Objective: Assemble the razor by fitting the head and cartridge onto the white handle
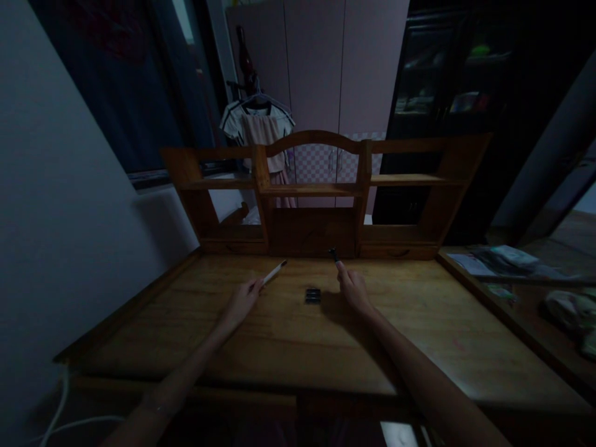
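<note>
My left hand is closed round the near end of a slim white stick with a dark tip, which slants up and to the right just over the desk. My right hand grips a small dark tool with a short crosswise head, pointing away from me; its exact kind is too dim to make out. Between the two hands a small black rectangular piece with several parallel bars lies flat on the wooden desk. Neither hand touches it.
A wooden shelf unit stands along the desk's back edge. Papers and a crumpled cloth lie beyond the raised right edge. A white cable hangs at the lower left, near the wall. The room is dim.
</note>
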Action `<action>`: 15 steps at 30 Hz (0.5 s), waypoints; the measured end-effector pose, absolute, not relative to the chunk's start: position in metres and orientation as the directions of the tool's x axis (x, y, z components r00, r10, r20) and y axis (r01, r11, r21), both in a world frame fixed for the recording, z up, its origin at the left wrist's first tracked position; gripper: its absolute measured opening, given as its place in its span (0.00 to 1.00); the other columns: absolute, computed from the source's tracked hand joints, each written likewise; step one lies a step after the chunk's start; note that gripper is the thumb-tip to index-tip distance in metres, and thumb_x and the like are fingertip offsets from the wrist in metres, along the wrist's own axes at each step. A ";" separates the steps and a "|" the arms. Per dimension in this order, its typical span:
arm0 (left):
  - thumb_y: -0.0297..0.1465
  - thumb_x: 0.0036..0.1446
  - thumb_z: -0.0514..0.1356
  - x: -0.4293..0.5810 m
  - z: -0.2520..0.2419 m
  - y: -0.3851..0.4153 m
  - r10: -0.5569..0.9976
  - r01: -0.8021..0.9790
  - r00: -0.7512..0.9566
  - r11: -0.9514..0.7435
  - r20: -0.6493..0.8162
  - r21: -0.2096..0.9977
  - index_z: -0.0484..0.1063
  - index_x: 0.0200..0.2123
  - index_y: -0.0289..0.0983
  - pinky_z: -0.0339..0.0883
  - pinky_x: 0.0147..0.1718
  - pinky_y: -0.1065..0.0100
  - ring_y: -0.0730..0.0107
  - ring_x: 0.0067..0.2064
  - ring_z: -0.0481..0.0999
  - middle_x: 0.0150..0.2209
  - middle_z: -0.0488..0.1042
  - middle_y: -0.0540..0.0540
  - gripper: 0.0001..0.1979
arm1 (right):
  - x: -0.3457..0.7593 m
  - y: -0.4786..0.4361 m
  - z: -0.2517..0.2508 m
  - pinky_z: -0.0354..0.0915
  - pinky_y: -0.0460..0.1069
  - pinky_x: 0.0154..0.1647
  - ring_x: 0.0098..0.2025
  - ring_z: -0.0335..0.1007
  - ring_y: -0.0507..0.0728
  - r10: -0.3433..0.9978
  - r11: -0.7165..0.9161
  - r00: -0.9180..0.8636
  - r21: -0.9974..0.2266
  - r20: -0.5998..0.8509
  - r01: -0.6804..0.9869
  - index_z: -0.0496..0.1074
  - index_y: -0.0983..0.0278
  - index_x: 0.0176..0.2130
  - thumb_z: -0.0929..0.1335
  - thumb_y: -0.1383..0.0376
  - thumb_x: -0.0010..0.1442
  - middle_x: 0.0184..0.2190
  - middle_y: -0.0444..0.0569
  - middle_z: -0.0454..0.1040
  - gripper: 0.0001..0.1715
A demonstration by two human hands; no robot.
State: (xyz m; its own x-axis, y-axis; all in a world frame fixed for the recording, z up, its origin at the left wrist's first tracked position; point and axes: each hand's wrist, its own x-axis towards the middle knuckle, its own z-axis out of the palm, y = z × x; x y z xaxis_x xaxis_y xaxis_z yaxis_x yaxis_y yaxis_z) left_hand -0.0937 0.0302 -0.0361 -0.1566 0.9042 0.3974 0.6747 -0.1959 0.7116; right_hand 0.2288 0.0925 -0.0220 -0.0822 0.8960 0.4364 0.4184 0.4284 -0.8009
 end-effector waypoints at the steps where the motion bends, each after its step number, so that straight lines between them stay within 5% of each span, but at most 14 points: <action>1: 0.46 0.58 0.49 -0.095 -0.038 0.024 0.924 0.717 -0.158 -0.136 0.349 0.683 0.74 0.31 0.35 0.60 0.24 0.70 0.65 0.26 0.72 0.24 0.74 0.46 0.23 | 0.229 0.093 -0.022 0.45 0.48 0.21 0.18 0.53 0.51 0.892 0.432 -0.077 -0.792 0.445 0.432 0.59 0.63 0.17 0.52 0.44 0.64 0.14 0.43 0.57 0.35; 10: 0.46 0.61 0.40 -0.078 -0.037 0.004 0.987 0.806 -0.162 0.142 -0.016 0.575 0.69 0.28 0.36 0.53 0.18 0.71 0.71 0.15 0.65 0.15 0.67 0.49 0.26 | 0.230 0.095 -0.025 0.46 0.47 0.22 0.18 0.56 0.51 0.884 0.432 -0.061 -0.760 0.464 0.486 0.62 0.64 0.17 0.51 0.44 0.64 0.14 0.44 0.61 0.37; 15: 0.44 0.59 0.46 -0.062 -0.021 0.008 0.990 0.829 -0.120 0.138 -0.068 0.542 0.71 0.27 0.35 0.56 0.22 0.70 0.68 0.21 0.70 0.18 0.71 0.46 0.23 | 0.230 0.095 -0.025 0.46 0.47 0.21 0.18 0.55 0.51 0.870 0.448 -0.048 -0.749 0.490 0.488 0.61 0.64 0.17 0.51 0.43 0.64 0.14 0.44 0.60 0.37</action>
State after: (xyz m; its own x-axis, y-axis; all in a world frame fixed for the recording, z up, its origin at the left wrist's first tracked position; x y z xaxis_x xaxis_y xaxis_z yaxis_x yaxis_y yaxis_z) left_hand -0.0620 0.0077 -0.0214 -0.1204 0.9904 -0.0677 0.8290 0.1378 0.5419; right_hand 0.2301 0.0950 -0.0251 -0.0476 0.8703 0.4901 0.4881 0.4484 -0.7488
